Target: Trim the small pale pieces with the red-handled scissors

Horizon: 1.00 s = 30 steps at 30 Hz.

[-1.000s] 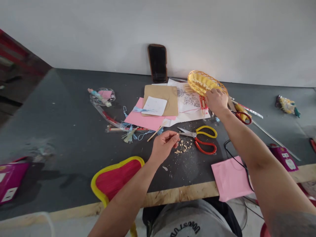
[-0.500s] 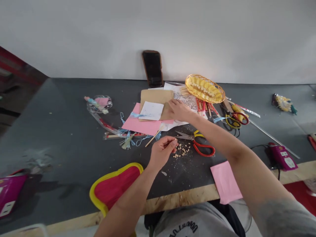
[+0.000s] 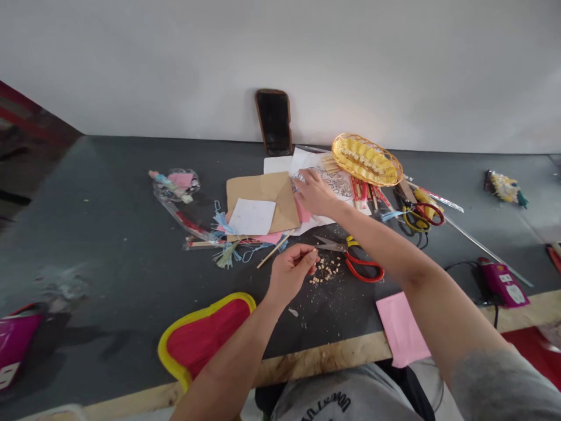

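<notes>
My left hand [image 3: 293, 270] is closed in a pinch above the dark table; what its fingertips hold, if anything, I cannot make out. Small pale wooden bits [image 3: 326, 270] are scattered beside it. Scissors [image 3: 350, 252] with red and yellow handles lie just past the bits. Fingers spread, my right hand [image 3: 316, 193] rests on a white sheet with line drawings [image 3: 339, 180]. Left of that hand lies a brown paper [image 3: 256, 186] with a small white paper [image 3: 253, 216] on top. Pink paper [image 3: 304, 210] shows from beneath near my right hand.
A yellow woven basket [image 3: 367, 159] stands at the back right, near a second pair of scissors [image 3: 423, 216]. A phone [image 3: 274, 123] leans against the wall. Blue tassels [image 3: 222, 222] and a thin stick [image 3: 275, 249] lie left. A red, yellow-edged piece [image 3: 210, 333] is near the front edge.
The brown paper and the small white paper have shifted left and toward me, covering more of the pink paper. My right hand has moved onto the drawn sheet; my left hand stays pinched.
</notes>
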Tool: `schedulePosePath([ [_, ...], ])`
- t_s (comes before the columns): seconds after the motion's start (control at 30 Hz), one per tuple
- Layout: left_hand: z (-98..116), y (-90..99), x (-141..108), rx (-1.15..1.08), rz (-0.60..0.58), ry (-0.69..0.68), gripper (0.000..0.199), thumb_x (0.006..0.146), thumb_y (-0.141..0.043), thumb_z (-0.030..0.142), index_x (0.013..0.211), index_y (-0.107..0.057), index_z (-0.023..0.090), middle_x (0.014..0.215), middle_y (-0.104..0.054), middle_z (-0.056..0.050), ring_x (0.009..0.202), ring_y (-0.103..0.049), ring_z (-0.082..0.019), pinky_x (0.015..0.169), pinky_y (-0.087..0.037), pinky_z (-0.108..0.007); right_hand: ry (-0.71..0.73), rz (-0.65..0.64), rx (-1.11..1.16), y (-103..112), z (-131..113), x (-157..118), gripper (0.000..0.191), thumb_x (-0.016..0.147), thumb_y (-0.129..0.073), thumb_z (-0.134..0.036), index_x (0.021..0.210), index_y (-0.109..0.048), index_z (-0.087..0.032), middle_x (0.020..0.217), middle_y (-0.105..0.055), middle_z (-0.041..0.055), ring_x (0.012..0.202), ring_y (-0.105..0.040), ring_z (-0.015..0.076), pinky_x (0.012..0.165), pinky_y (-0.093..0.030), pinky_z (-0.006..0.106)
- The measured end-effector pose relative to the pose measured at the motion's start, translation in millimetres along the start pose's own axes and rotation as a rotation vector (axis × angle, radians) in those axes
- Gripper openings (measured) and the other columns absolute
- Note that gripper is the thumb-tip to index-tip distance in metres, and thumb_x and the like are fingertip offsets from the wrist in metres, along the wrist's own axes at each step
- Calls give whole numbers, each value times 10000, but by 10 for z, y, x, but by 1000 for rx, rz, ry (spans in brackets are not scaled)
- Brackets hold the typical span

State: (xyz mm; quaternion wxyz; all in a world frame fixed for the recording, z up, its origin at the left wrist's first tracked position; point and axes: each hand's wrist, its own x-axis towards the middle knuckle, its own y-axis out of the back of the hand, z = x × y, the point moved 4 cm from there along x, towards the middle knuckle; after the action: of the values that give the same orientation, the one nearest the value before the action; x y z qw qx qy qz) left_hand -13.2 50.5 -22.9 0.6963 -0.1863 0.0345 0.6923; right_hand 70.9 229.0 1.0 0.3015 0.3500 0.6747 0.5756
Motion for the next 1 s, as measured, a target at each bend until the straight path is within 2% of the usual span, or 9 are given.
schedulePosePath([
  [0.07, 2, -3, -3, -3, -7, -7, 338, 744, -787, 467, 833, -702, 152, 699, -692, -15, 533, -572, -92, 537, -481, -231, -132, 13, -48, 20, 193, 134, 438, 987, -428, -246, 1362, -581, -81, 1632, -306, 211, 1512, -228, 377, 1171, -333, 546],
  [0.17, -4, 2, -5, -10, -11, -9, 334, 754, -780, 466, 836, -699, 153, 709, -693, -16, 536, -572, -91, 537, -476, -230, -267, -26, -96, 2, 463, 286, 462, 991, -431, -329, 1328, -604, -65, 1589, -358, 231, 1483, -249, 428, 1102, -389, 605],
  [0.33, 14, 7, -14, -22, -8, 5, 332, 747, -781, 469, 829, -699, 158, 709, -696, -17, 536, -575, -93, 543, -487, -233, -293, -13, -132, -37, 720, 257, 516, 987, -412, -329, 1430, -525, -88, 1484, -469, 242, 1363, -397, 433, 1039, -407, 614],
  [0.5, 24, 3, -20, -14, -15, 18, 310, 749, -781, 451, 820, -700, 160, 709, -698, -15, 530, -576, -91, 537, -481, -231, -300, -52, -181, -12, 807, -38, 540, 951, -426, -260, 1381, -515, 54, 1444, -472, 319, 1282, -464, 429, 1062, -367, 577],
  [0.63, 2, -4, -3, -17, -16, 15, 294, 755, -781, 435, 825, -703, 161, 710, -702, -15, 528, -576, -87, 542, -478, -226, -248, -79, -200, 127, 741, -107, 440, 979, -400, -245, 1299, -613, -33, 1388, -561, 225, 1282, -488, 360, 1112, -352, 488],
  [0.73, 3, -18, 4, -28, -26, 24, 301, 742, -790, 436, 822, -701, 160, 702, -708, -20, 525, -577, -90, 538, -478, -226, -246, -58, -210, 337, 718, 72, 436, 991, -322, -132, 1312, -617, -137, 1348, -604, 150, 1246, -527, 271, 1082, -392, 393],
  [0.8, 21, -21, -2, -29, -29, 24, 304, 741, -789, 439, 817, -701, 158, 702, -712, -25, 526, -578, -90, 540, -484, -226, -295, -38, -231, 491, 763, 271, 486, 969, -318, -67, 1387, -556, -132, 1357, -600, 161, 1230, -546, 272, 1047, -416, 399],
  [0.87, 47, -14, -13, -18, -26, 17, 300, 750, -780, 438, 809, -701, 154, 707, -715, -28, 527, -579, -86, 543, -485, -221, -344, -58, -253, 596, 838, 485, 467, 963, -345, -55, 1369, -572, -99, 1298, -637, 187, 1208, -578, 289, 1010, -439, 411],
  [1.0, 76, 15, -32, 24, -17, 18, 279, 790, -747, 425, 804, -701, 150, 721, -716, -30, 538, -591, -81, 550, -483, -206, -415, -142, -295, 616, 1004, 807, 389, 956, -480, -101, 1310, -641, -108, 1201, -699, 200, 1147, -649, 307, 924, -500, 416],
])
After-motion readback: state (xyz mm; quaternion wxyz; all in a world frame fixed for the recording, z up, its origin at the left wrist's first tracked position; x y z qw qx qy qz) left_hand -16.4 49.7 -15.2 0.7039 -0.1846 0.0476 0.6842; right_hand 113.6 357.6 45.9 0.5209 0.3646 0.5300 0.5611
